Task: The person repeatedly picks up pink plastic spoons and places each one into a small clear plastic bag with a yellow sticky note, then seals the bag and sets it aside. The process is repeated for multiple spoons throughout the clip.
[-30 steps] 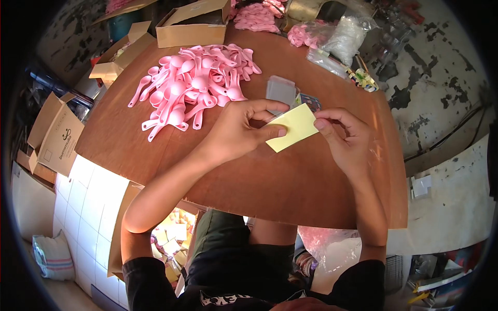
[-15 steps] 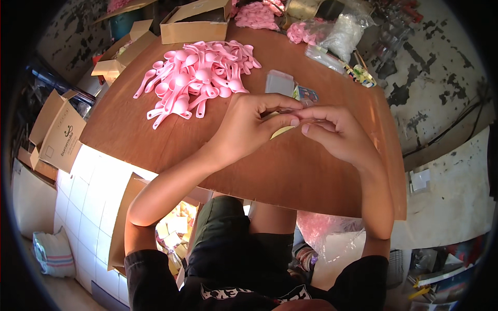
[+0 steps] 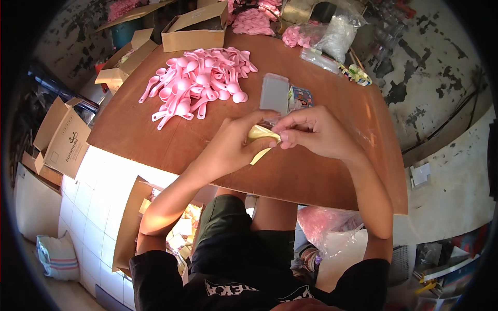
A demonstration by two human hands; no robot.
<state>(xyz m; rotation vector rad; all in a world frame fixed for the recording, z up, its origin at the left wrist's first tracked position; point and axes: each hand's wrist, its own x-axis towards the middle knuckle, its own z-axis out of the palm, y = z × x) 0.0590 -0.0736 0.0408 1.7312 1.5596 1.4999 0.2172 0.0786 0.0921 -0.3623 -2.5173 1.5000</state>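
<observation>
My left hand (image 3: 226, 146) grips a small flat yellow packet (image 3: 258, 133), thumb on its face. The fingers of my right hand (image 3: 317, 132) pinch together at the packet's right edge; a bit of clear film seems to show there. Beyond my hands lie a stack of clear plastic sleeves (image 3: 274, 94) and, against its right side, a small stack of colourful printed cards (image 3: 300, 97). A big heap of pink plastic scoops (image 3: 199, 78) covers the table to the far left of my hands.
The brown table (image 3: 171, 150) curves around me. An open cardboard box (image 3: 193, 37) stands at its far edge; clear bags (image 3: 340, 41) lie at the back right. Below the near edge, an open carton (image 3: 127, 223) holds many small yellow packets. A pink-filled bag (image 3: 327, 224) sits under the table.
Both hands have come closer to me and slightly left. The yellow packet has turned so more of its face shows, and the sleeves and cards are less covered.
</observation>
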